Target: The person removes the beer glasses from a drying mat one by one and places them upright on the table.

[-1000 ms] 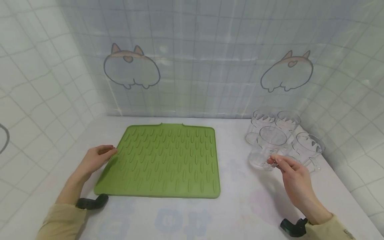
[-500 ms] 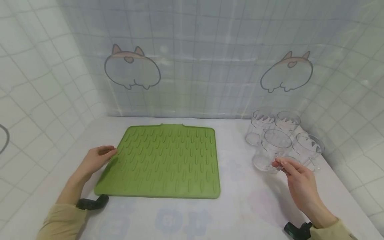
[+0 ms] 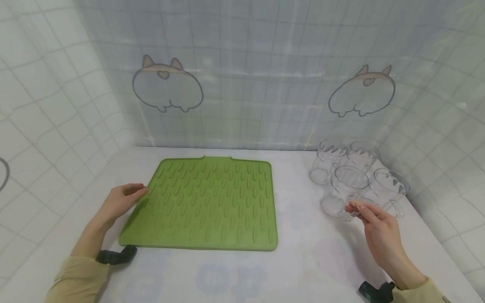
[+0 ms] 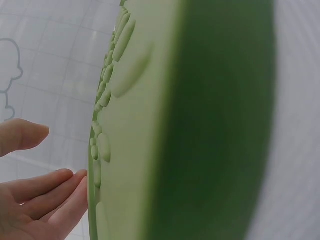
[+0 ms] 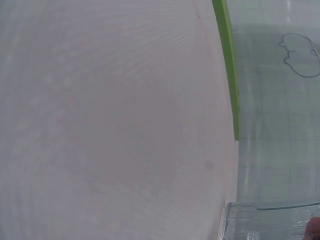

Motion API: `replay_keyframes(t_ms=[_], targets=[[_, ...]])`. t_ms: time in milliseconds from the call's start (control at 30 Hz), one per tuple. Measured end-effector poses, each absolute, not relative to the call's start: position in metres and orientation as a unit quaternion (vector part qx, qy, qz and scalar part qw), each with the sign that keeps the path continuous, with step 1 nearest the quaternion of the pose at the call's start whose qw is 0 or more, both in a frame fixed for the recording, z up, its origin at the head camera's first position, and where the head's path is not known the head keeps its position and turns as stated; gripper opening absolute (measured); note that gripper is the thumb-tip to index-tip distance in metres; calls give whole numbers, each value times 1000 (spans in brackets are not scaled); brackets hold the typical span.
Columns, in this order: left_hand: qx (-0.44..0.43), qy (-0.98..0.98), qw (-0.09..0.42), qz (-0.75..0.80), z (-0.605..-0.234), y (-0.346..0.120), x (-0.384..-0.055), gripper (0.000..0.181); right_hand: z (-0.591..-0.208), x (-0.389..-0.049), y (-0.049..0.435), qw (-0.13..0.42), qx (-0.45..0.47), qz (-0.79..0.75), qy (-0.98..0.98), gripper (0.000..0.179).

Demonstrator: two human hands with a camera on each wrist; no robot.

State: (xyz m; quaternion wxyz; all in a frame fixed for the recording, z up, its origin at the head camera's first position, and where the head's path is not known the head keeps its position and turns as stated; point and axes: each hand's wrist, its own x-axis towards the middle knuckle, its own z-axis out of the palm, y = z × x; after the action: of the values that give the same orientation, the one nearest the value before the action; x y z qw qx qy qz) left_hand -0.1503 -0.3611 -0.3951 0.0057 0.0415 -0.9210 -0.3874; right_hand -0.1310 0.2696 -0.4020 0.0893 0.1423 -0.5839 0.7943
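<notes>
My right hand (image 3: 379,231) pinches the handle of a clear glass mug (image 3: 347,187) at the right of the table. The mug is upright, in front of the other glasses. In the right wrist view, part of the mug (image 5: 270,220) and a fingertip (image 5: 314,227) show at the bottom corner. At the left edge of a green drying mat (image 3: 212,202) with raised oval ridges is my left hand (image 3: 119,203). Its fingers are extended and nothing is in its grasp. The left wrist view has the fingertips (image 4: 80,177) right at the edge of the mat (image 4: 140,125).
Behind and beside the held mug stand three more clear glass mugs: one at the back left (image 3: 329,162), one at the back right (image 3: 364,156) and one on the right (image 3: 388,185). A white tabletop (image 3: 299,261) meets a tiled-pattern backdrop (image 3: 261,84) printed with cartoon animals.
My right hand has shifted slightly right with the mug, mostly in the first half second, bringing it nearer the right-hand mug. The left hand and the mat have stayed put.
</notes>
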Motion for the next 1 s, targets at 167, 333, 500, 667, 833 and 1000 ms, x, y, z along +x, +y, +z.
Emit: replay_keyframes(t_ms=[167,333,500,667,833,1000], targets=[[47,-919,6,-392,-396,-360,-153,74,-402,-131,271,96,146,793,-584,25],[46,-920,9,-389,-398,-360,-153,73,-402,-131,271,106,143,796,-578,24],[41,-924,10,-381,-398,-363,-153,73,-404,-129,270,112,128,795,-583,23],[46,-923,7,-381,-397,-363,-155,74,-407,-128,270,115,121,788,-592,23],[46,-922,9,-384,-397,-363,-156,75,-408,-128,270,125,118,788,-591,23],[51,-923,3,-381,-398,-364,-155,76,-409,-130,267,130,119,796,-580,22]])
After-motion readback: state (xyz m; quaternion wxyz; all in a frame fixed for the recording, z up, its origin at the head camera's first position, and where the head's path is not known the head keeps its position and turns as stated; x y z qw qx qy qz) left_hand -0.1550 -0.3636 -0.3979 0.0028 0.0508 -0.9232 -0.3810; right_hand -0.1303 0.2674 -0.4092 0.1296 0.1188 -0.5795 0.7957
